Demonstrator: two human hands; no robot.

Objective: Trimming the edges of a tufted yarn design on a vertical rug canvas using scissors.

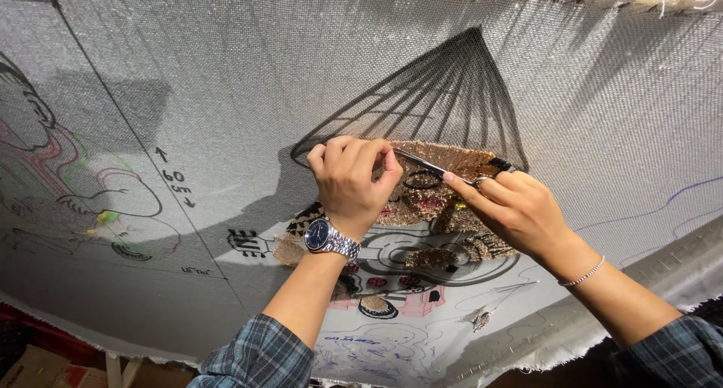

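Note:
A grey mesh backing cloth (226, 71) is stretched in front of me, with drawn outlines on it. A patch of tan and brown tufted yarn (452, 158) fills part of a drawn figure. My left hand (350, 181), with a metal wristwatch (330, 239) on its wrist, pinches the yarn at the patch's upper left edge. My right hand (512, 207) holds small metal scissors (433, 166) whose blades lie flat against the tufted patch, pointing toward my left fingers. A thin bracelet (584, 275) sits on the right wrist.
A black fan-shaped drawing (444, 94) rises above the patch. A sketched figure with coloured lines (83, 184) sits at the left beside a ruled line and arrows. The cloth's frayed edges (527, 350) run along the bottom and top right. Cardboard boxes (45, 369) lie below left.

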